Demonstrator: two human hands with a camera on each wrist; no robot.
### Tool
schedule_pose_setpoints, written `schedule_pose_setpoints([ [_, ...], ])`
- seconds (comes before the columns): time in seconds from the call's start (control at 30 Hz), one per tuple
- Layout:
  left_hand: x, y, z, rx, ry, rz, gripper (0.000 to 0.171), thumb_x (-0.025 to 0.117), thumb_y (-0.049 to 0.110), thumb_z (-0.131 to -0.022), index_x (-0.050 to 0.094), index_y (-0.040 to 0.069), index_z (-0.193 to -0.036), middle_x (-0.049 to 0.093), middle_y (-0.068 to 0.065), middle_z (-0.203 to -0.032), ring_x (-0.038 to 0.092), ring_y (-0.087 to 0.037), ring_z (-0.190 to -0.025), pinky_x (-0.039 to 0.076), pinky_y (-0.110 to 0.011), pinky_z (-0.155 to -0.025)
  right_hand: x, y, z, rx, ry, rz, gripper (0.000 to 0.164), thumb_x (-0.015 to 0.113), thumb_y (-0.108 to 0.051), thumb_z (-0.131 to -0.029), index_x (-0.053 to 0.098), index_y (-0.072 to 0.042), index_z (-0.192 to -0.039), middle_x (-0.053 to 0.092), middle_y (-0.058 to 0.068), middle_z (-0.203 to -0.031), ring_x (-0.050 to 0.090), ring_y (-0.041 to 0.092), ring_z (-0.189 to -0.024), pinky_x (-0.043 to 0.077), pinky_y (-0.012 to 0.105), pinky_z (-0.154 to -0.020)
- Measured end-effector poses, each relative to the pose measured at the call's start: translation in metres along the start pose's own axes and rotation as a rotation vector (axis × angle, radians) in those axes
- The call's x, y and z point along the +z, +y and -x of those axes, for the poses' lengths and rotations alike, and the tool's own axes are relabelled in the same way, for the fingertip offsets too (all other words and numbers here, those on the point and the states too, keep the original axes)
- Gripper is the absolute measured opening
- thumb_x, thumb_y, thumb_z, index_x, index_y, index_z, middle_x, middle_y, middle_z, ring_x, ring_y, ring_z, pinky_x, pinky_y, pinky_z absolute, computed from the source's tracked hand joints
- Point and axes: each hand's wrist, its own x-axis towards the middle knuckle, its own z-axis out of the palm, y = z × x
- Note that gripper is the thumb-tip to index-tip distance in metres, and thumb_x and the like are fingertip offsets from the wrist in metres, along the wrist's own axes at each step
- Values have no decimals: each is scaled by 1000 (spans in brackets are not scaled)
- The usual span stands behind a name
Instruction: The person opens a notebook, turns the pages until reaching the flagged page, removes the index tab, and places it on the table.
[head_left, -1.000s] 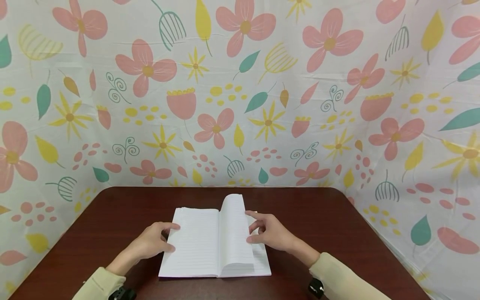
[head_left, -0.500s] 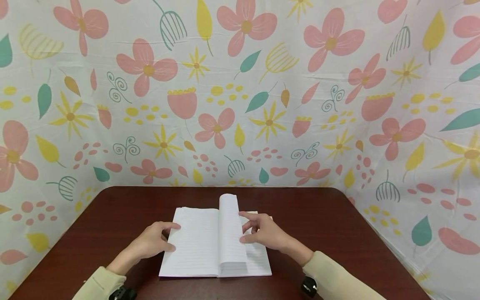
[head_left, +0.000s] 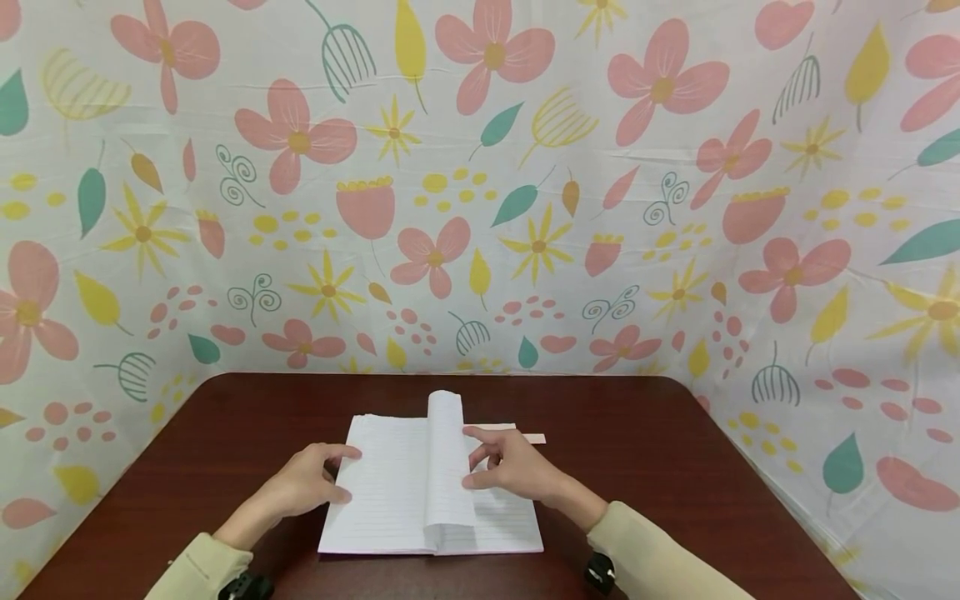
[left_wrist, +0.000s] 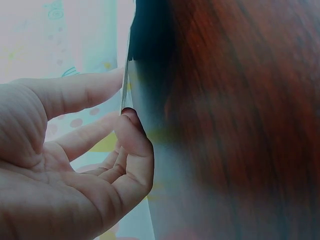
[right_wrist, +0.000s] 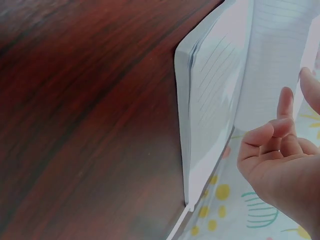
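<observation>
An open notebook (head_left: 390,483) with lined white pages lies on the table. My left hand (head_left: 303,482) holds its left edge; in the left wrist view the left hand (left_wrist: 95,155) has fingers on both sides of that thin edge. Lifted pages (head_left: 447,467) stand curled up near the spine, leaning over it. At their free edge is my right hand (head_left: 513,465), thumb and forefinger spread along it. In the right wrist view the right hand (right_wrist: 280,155) has its fingertips on the raised pages (right_wrist: 275,60). The far side of these pages is hidden.
A thin pale pink strip (head_left: 535,438) juts out past the notebook's right edge. The dark brown table (head_left: 637,433) has rounded far corners. Flower-printed cloth (head_left: 480,208) hangs behind it and along both sides.
The right hand has moved left, carrying the lifted pages toward and over the spine. More of the right page and the pink strip now show. The left hand has stayed in place.
</observation>
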Motion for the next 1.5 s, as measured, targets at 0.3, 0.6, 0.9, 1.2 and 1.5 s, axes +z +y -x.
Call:
schedule_pose_setpoints([
  [0.3,1,-1,0,3,7,5,58,87,-8,-76,71,1,-130,60,-17,-115,61,-21,-71,53,-37,-66,10,1,-10,-2,-14,0,78,87,-10,-87,50,3,-154,75,2,-95,46,9,-63,37,22,-59],
  [0.6,1,-1,-1,10,8,1,59,88,-8,-75,71,1,-130,60,-16,-114,62,-21,-70,53,-38,-67,17,-3,-17,-5,-19,-28,80,88,-10,-87,48,4,-155,75,5,-96,45,9,-66,36,21,-59],
  [0.9,1,0,-1,11,15,2,58,88,-9,-75,71,1,-130,59,-17,-114,63,-21,-70,53,-38,-66,25,-8,-22,3,-18,-18,86,89,-14,-87,44,-2,-159,72,3,-102,43,11,-68,35,22,-57],
  [1.2,1,-1,-1,15,19,-4,58,87,-9,-74,71,1,-129,60,-16,-114,63,-20,-71,53,-38,-66,33,-9,-29,-8,-6,0,96,91,-18,-85,37,-11,-164,69,5,-124,46,9,-61,41,23,-57],
  [1.5,1,0,-1,9,20,-5,57,87,-8,-75,72,1,-129,60,-15,-113,63,-21,-71,53,-37,-67,41,-14,-32,20,-54,49,77,87,-27,-88,54,-6,-154,74,4,-123,53,11,-74,45,24,-66],
])
